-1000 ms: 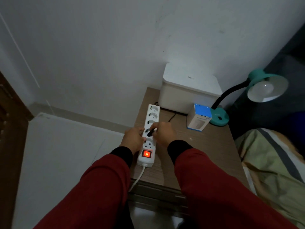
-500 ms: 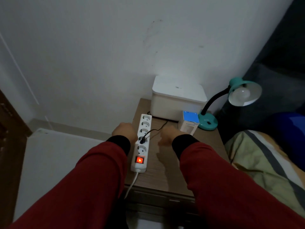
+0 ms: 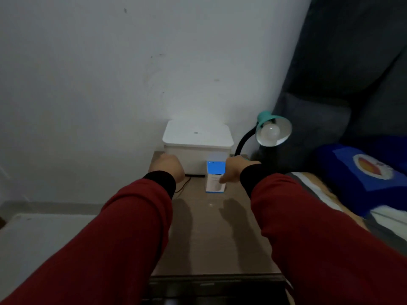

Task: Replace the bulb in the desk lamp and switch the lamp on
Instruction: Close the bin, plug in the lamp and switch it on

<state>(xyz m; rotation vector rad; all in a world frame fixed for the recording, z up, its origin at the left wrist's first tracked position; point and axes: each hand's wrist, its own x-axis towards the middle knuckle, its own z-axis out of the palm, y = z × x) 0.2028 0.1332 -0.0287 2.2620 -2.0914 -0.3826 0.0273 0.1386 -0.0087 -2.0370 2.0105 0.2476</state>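
The teal desk lamp (image 3: 267, 119) stands at the back right of the bedside table (image 3: 211, 234), its black gooseneck bent so the shade faces me. A white bulb (image 3: 269, 132) sits in the shade, unlit. My right hand (image 3: 234, 170) reaches over the lamp's base, which it hides, fingers pointing down beside the blue-and-white bulb box (image 3: 215, 178). My left hand (image 3: 168, 167) hovers at the table's back left, loosely curled, holding nothing. A black cable (image 3: 184, 186) shows beside it. My left arm hides the power strip.
A white lidded box (image 3: 197, 148) stands against the wall behind the bulb box. A bed with a striped blanket (image 3: 330, 194) and a blue pillow (image 3: 361, 172) lies to the right. A dark headboard (image 3: 352, 73) rises behind the lamp.
Both hands have left the power strip and moved toward the back of the table. My right hand has gone from beside the plug to the lamp's base. My view has tilted up.
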